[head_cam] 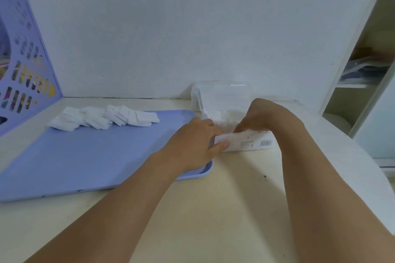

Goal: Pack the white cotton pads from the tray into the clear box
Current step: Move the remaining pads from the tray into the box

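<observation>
Gripping the near left corner of the clear box (243,142), the left hand (193,145) has its thumb pressed flat on the labelled front wall and its fingers curled over the rim. The right hand (259,116) reaches down into the open top of the box from the right, its fingers bent and tucked among the white pads already inside; whether they pinch any pad there cannot be told, as the knuckles hide the fingertips. The box stands on the pale table (235,188), just beside the right edge of the blue tray (85,156), with its hinged lid (224,94) raised upright at the back against the white wall (192,28). A barcode sticker shows on the front wall near the right end. The remaining cotton pads (102,118) lie in a loose overlapping row along the far edge of the tray, well apart from both hands. A purple slotted rack (23,66) stands at the far left, and an open shelf unit (363,74) with some blurred items stands at the right.
</observation>
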The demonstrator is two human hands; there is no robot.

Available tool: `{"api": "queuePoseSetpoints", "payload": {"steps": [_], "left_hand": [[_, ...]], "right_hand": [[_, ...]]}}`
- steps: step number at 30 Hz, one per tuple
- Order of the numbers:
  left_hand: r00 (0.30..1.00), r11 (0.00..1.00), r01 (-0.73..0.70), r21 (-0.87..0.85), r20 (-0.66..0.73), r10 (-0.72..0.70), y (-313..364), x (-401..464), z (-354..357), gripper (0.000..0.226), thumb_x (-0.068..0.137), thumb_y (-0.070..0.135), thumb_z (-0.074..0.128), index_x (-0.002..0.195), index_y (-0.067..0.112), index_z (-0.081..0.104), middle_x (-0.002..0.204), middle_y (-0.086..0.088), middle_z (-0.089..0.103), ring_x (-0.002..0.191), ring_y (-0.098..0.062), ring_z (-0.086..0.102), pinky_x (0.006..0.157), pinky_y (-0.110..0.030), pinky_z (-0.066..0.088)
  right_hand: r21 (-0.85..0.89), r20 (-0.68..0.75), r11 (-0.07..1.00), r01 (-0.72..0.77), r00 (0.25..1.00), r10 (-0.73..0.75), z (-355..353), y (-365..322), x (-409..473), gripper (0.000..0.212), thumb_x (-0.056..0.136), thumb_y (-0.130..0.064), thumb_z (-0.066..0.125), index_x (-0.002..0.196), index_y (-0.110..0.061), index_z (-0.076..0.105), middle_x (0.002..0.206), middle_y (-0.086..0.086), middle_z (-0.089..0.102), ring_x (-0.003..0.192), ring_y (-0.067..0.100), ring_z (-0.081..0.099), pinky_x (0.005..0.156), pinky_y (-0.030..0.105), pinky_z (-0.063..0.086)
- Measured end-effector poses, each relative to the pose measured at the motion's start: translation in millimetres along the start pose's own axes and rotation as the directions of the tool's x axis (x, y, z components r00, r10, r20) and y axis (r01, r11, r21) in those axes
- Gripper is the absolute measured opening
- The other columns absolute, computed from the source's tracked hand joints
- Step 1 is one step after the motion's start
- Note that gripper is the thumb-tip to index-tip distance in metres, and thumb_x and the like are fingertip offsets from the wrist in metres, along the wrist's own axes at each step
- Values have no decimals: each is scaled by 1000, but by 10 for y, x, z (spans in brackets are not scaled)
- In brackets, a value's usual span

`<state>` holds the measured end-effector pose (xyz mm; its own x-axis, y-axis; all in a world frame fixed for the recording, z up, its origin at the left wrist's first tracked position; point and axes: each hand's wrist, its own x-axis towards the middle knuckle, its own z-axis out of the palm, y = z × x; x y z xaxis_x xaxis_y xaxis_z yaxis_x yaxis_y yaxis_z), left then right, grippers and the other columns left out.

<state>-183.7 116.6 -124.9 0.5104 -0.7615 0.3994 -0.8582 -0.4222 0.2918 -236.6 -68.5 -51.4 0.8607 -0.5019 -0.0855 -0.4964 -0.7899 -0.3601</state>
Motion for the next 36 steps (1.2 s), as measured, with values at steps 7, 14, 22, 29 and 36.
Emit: {"api": "queuePoseSetpoints", "payload": {"steps": [7,14,22,29,36], "left_hand": [[998,997,57,51,16,-58,82,48,43,35,98,53,51,99,20,62,86,5,47,79,-17,48,65,-37,45],[999,998,47,51,8,-48,60,41,48,31,98,49,54,101,19,62,88,4,47,79,-17,48,66,-37,45],[1000,999,23,28,-7,-23,30,39,66,35,98,48,55,116,20,64,94,5,50,82,-14,48,74,-40,50],[1000,1000,3,12,-4,-2,-29,41,93,42,98,48,56,129,20,59,100,9,46,92,-13,48,81,-36,48],[973,972,-1,-236,-223,-53,-75,29,-127,20,98,38,61,111,26,69,101,9,59,78,7,51,73,-21,44]], "right_hand": [[-104,-141,992,-75,988,60,73,-41,-6,41,67,-41,87,77,-19,55,79,-2,61,67,16,56,54,25,36],[-71,-159,992,-104,983,92,77,-13,-10,51,59,-46,91,82,-16,56,84,0,63,77,19,61,58,27,41],[-56,-92,996,-64,994,58,191,65,147,92,78,-27,77,153,-20,23,147,12,29,138,36,33,105,51,42],[-78,22,995,-55,998,57,185,77,223,99,79,-41,81,156,-24,21,153,11,28,140,37,37,109,49,42],[11,-128,983,181,976,-178,55,-41,42,96,78,-22,80,157,-26,28,158,8,27,149,31,24,118,46,32]]}}
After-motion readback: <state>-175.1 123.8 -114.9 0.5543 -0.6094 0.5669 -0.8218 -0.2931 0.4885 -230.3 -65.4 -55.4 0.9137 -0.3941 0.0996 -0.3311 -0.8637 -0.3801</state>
